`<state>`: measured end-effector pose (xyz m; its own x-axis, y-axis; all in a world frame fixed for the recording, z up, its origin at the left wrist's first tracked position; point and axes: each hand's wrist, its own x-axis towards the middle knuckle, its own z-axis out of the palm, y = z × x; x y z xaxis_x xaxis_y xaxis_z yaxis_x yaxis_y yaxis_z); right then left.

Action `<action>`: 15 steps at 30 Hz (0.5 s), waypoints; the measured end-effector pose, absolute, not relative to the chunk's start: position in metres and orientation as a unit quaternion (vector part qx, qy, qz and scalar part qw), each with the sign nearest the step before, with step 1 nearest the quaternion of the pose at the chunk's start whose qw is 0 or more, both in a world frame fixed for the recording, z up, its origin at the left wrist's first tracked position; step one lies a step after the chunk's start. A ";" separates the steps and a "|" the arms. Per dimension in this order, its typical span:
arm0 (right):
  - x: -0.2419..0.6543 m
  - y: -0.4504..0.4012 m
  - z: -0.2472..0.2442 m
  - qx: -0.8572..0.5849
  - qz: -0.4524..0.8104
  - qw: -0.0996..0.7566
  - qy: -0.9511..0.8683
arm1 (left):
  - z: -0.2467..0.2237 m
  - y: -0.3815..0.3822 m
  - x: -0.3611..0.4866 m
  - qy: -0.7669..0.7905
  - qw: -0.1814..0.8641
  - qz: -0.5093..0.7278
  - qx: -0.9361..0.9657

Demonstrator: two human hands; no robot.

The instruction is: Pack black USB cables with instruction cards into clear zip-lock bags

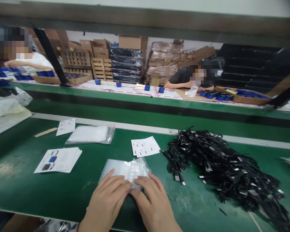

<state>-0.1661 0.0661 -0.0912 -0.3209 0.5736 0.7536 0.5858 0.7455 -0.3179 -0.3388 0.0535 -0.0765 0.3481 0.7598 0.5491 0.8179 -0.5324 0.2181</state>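
Both hands meet over a flat stack of clear plastic bags (116, 167) on the green table. With bent fingers, my left hand (111, 196) grips the near edge of the plastic bag, its thumb and index finger close together. My right hand (151, 199) pinches the same edge from the other side, thumb tips almost touching. The fingers cover the bag's near part. Beyond it lie a few printed leaflets (146, 146). A bigger pile of leaflets (56, 160) rests to the left. Many black USB cables (215, 161) are heaped at the right.
A filled zip bag (89, 134), a single leaflet (66, 126) and a tan strip (45, 132) lie farther back. Behind a raised ledge, co-workers sit along a bench with blue items (217, 95) and a cardboard tray (246, 96). A shelf edge (145, 24) crosses overhead.
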 end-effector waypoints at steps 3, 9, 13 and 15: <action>-0.154 0.059 -0.090 -0.457 0.169 0.471 -0.735 | -0.081 0.059 -0.331 -0.479 0.041 -0.356 -0.801; -0.149 0.061 -0.083 -0.417 0.703 0.321 -0.478 | -0.091 0.043 -0.336 -0.425 0.071 -0.363 -0.826; -0.154 0.066 -0.083 -0.437 0.709 0.327 -0.446 | -0.094 0.034 -0.332 -0.435 0.075 -0.372 -0.816; -0.153 0.066 -0.083 -0.460 0.670 0.321 -0.485 | -0.095 0.028 -0.333 -0.446 0.063 -0.337 -0.827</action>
<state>-0.1530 0.0662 -0.0832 -0.3698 0.8776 -0.3051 0.0160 -0.3223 -0.9465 -0.3331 0.0276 -0.0954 0.3754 0.6953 0.6129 0.7803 -0.5940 0.1960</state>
